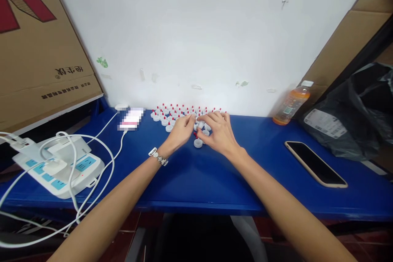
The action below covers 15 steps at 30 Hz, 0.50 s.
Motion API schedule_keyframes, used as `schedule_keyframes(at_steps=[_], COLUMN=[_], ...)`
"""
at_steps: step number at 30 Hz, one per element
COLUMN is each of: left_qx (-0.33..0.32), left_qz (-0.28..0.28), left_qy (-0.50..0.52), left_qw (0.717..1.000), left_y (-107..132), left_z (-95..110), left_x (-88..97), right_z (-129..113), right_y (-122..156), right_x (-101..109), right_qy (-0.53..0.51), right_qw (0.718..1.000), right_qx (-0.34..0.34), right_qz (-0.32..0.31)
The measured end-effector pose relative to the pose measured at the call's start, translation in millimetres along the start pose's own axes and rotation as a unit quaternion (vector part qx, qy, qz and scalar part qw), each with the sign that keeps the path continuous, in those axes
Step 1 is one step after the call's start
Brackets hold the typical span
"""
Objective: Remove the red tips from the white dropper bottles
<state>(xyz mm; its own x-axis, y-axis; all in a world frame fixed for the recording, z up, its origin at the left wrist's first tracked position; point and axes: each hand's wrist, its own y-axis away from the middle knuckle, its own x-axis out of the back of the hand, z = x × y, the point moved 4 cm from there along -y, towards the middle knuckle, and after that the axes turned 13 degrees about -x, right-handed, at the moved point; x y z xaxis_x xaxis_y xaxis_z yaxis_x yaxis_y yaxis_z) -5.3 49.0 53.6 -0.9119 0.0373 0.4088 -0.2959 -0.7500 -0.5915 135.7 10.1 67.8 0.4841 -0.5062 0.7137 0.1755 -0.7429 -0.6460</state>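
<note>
Seemingly a small workshop: many red-tipped white caps (165,122) beyond the left grip (183,130) on a blue worktop (190,180), a cardboard carton (39,49) farther left.

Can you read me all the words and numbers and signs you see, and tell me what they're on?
"®": on the cardboard box, beside big dark characters I can't read surely; the smaller line below is unclear too.
Orange drink bottle: print too small.
White label on the dark bag: too blurred.
Pixelated patch: hidden.
White charger: mark too small.
</note>
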Motion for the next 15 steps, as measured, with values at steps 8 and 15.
schedule_keyframes(at_steps=[8,15], left_qx=[0.045,-0.099], left_qz=[0.008,-0.055], left_qy=[0.127,-0.026], left_qw=[0.991,0.993], left_y=[2,6], left_z=[-8,6], left_x=[-12.7,-10.1], right_z=[-3,18], right_y=[-5,-6], right_x=[-11,-28], right_qy=[-0.003,-0.411], right_qw=[1.0,0.881], right_qx=[-0.02,-0.198], right_qz=[0.007,-0.125])
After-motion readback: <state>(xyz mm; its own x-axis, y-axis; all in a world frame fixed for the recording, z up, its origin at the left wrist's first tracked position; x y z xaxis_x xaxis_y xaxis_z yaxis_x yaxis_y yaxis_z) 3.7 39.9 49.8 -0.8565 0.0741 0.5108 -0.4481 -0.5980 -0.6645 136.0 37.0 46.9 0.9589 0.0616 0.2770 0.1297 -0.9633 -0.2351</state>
